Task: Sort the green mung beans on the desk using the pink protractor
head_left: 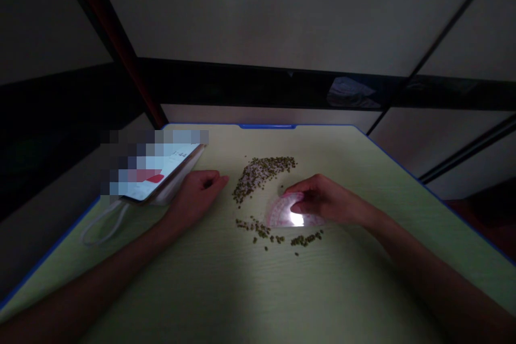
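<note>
My right hand [322, 199] pinches a clear half-round protractor [278, 214] with pink markings between thumb and fingers. The protractor is tilted over the table, and a bright glare shows on it. Just in front of its straight edge lies a loose row of small greenish beans [260, 228], and more are scattered below it. Beyond the protractor, a larger curved heap of the same beans [262, 172] spreads on the table. My left hand [197, 191] rests on the table left of the heap in a loose fist, with nothing visible in it.
A lit phone [161, 172], partly pixelated, leans at the left beside my left hand, with a white strap loop [105, 234] hanging from it. The pale wood-look table [193, 290] has a blue rim. Large panels with a dark open gap stand behind it.
</note>
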